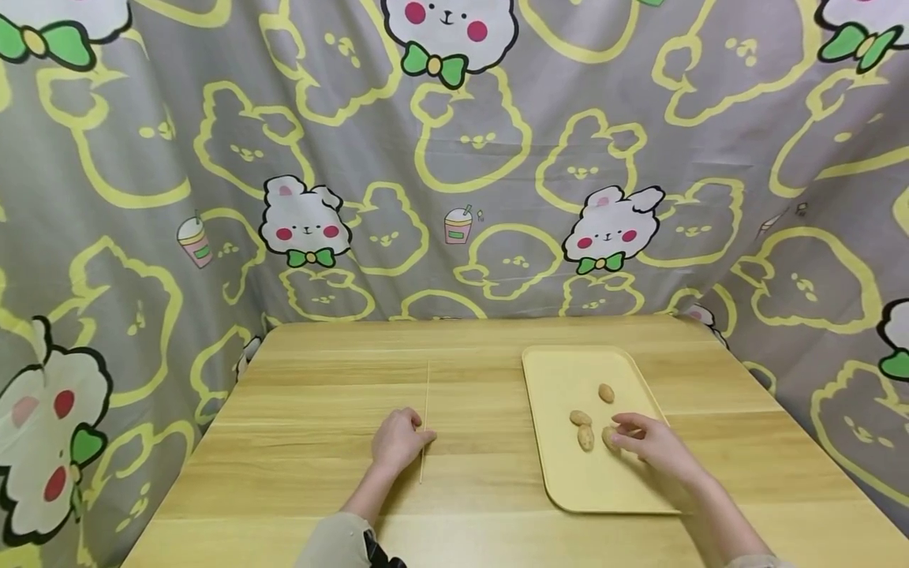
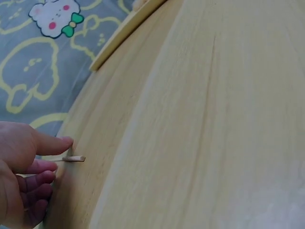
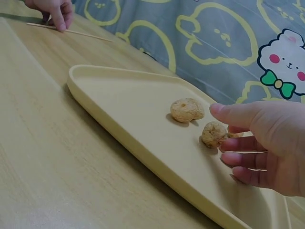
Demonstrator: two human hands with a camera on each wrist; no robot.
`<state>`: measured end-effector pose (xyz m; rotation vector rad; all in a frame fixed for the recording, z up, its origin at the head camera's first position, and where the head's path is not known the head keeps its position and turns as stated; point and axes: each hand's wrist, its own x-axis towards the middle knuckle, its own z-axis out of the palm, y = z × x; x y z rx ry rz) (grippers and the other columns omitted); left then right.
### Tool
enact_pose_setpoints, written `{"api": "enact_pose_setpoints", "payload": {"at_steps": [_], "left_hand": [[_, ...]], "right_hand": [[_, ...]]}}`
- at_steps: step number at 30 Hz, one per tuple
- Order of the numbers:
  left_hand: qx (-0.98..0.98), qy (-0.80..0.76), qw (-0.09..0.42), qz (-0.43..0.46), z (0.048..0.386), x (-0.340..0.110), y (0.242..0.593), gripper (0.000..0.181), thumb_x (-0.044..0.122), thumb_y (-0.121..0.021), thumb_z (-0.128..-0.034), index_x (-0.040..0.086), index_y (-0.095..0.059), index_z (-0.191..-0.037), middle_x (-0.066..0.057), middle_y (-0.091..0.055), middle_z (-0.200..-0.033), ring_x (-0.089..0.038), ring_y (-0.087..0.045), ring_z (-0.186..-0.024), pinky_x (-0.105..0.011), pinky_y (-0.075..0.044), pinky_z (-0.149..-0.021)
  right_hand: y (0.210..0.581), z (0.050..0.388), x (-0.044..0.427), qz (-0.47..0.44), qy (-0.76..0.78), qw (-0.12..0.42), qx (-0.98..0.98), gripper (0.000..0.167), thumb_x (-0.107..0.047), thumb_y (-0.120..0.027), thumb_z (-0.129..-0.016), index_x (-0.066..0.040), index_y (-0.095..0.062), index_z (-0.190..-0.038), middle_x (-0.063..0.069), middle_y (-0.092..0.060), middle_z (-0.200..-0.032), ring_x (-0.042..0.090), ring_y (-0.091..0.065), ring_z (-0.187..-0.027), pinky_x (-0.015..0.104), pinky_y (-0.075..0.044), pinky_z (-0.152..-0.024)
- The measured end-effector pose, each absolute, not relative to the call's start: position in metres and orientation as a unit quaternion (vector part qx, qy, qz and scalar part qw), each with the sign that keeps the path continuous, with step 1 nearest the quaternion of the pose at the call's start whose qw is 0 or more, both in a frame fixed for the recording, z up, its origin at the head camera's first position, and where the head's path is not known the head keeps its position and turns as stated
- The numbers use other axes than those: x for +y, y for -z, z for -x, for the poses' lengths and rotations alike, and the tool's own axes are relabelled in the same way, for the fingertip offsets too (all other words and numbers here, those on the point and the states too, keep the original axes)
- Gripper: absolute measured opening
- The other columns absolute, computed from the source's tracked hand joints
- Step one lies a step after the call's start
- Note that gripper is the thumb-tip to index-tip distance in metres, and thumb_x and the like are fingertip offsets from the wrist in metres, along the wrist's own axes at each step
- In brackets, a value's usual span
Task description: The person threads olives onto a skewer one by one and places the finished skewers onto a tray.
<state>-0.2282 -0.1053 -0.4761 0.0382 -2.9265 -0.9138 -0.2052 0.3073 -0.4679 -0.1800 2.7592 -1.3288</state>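
The left hand [image 1: 399, 442] rests over the pale yellow wooden table [image 1: 298, 442] and pinches a thin, straight, pale wooden stick [image 1: 427, 394] between thumb and fingers; the stick runs from near to far, left of the cream-yellow, round-cornered shallow tray [image 1: 564, 379]. The right hand [image 1: 652, 446] is over the right part of the tray, thumb and fingers parted around the rough, light-brown rounded lump [image 1: 608, 437] closest to it; the right wrist view does not settle whether they touch it. Two similar tan lumps [image 1: 585, 438] lie together just to its left, and a brown oval lump [image 1: 606, 393] lies farther off. The step in hand looks like picking up the nearest lump, which calls for bringing thumb and fingertips together on its sides before lifting.
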Motion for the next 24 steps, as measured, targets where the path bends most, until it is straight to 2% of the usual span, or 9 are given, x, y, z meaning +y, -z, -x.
{"api": "enact_pose_setpoints", "payload": {"at_steps": [8,14,24], "left_hand": [[-0.957,0.286,0.050,-0.011,0.2304,-0.1063,0.4775,0.015,0.019,-0.074,-0.0754,0.010,-0.063,-0.079,-0.001,-0.059,-0.078,-0.019,-0.056,-0.071,-0.034,-0.043,-0.055],[-0.957,0.284,0.055,0.002,0.2286,-0.1090,0.4761,0.009,0.012,-0.070,-0.0769,0.007,-0.062,-0.075,-0.002,-0.057,-0.077,-0.020,-0.055,-0.073,-0.036,-0.045,-0.060],[-0.963,0.268,0.027,0.008,0.2270,-0.1119,0.4684,0.006,0.000,-0.058,-0.0768,0.003,-0.058,-0.072,-0.005,-0.051,-0.074,-0.022,-0.051,-0.072,-0.036,-0.045,-0.064]], "right_hand": [[0.4712,0.2087,0.3022,0.075,0.397,0.008,0.915,0.044,-0.022,-0.071,-0.082,0.007,-0.059,-0.113,0.004,-0.062,-0.088,0.018,-0.058,-0.080,0.028,-0.047,-0.069],[0.4713,0.2077,0.3011,0.080,0.378,0.009,0.922,0.040,-0.024,-0.070,-0.082,0.003,-0.062,-0.110,0.004,-0.063,-0.090,0.018,-0.058,-0.080,0.031,-0.046,-0.069],[0.4689,0.2059,0.3014,0.085,0.382,0.018,0.920,0.039,-0.021,-0.070,-0.083,0.004,-0.060,-0.112,0.006,-0.063,-0.093,0.019,-0.058,-0.082,0.033,-0.046,-0.070]]}}
